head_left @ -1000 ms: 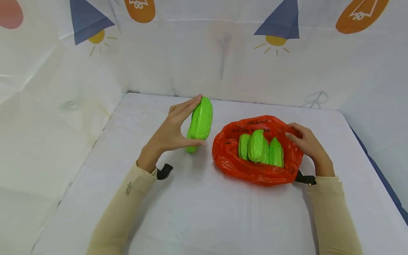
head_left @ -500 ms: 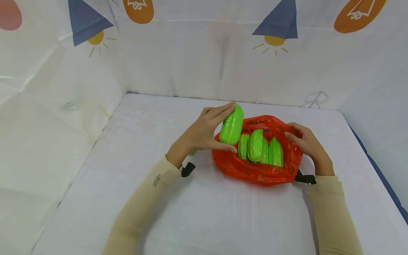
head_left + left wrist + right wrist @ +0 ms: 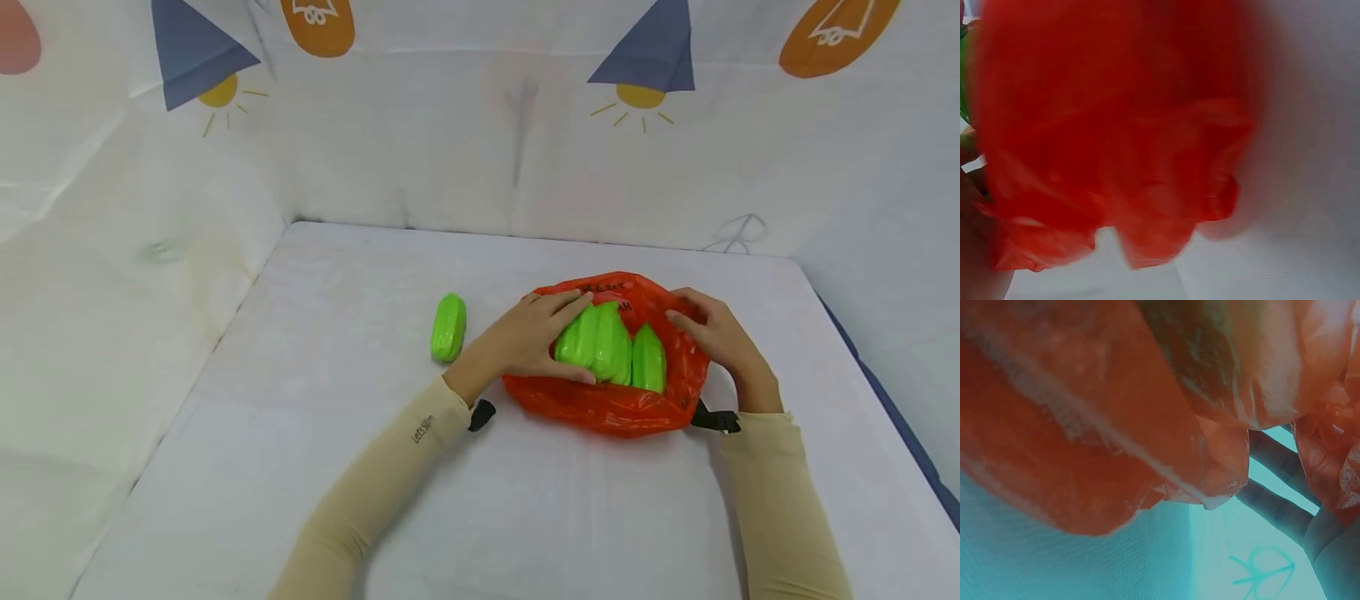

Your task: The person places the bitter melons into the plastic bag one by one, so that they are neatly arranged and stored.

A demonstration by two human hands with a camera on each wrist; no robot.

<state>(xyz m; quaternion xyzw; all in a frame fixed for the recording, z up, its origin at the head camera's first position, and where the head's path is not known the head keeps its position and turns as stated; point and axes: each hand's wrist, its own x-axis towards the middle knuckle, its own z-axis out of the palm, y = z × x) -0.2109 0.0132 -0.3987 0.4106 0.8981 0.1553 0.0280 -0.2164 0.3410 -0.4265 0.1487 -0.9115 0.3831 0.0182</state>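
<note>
A red plastic bag (image 3: 600, 414) lies spread wide on the table with several glossy green ridged fruits (image 3: 648, 360) inside. Over its left rim reaches my left hand (image 3: 517, 340), gripping a green ridged fruit (image 3: 574, 343) lengthwise between thumb and fingers, right beside the others. At the opposite rim, my right hand (image 3: 722, 337) pinches the bag, thumb inside and fingers outside. In the right wrist view, those fingers (image 3: 1275, 509) show past the bag's edge. Blurred red plastic (image 3: 1116, 144) hides most of the fruit from the left wrist view.
One more green ridged fruit (image 3: 448, 327) lies on the white table (image 3: 480, 500), left of the bag and close beyond the left wrist. A white printed cloth (image 3: 450, 142) hangs behind the table's back edge, and pale sheets flank it on both sides.
My left hand has carried the held fruit rightward and down into the bag, leaving the lone fruit on the table in full view. My right hand has stayed at the rim.
</note>
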